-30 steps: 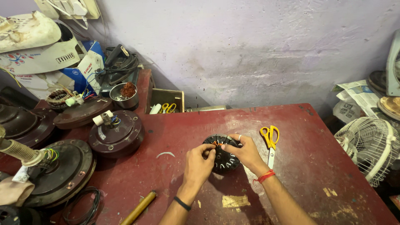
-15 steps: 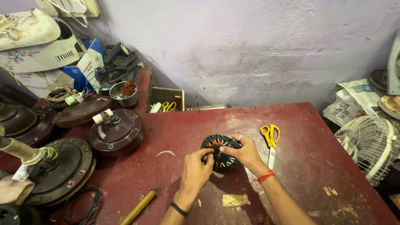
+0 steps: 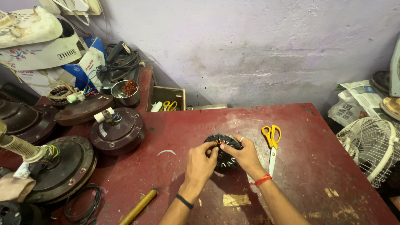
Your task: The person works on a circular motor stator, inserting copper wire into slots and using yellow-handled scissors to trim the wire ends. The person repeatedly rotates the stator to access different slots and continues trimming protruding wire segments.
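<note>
Stator (image 3: 223,155) is set mid-table (image 3: 316,175), flanked by left hand (image 3: 200,163) and right hand (image 3: 246,156), with scissors (image 3: 271,143) laid just right of it, motor housings (image 3: 118,131) stacked at left, a wooden handle (image 3: 138,206) placed front-left.
</note>
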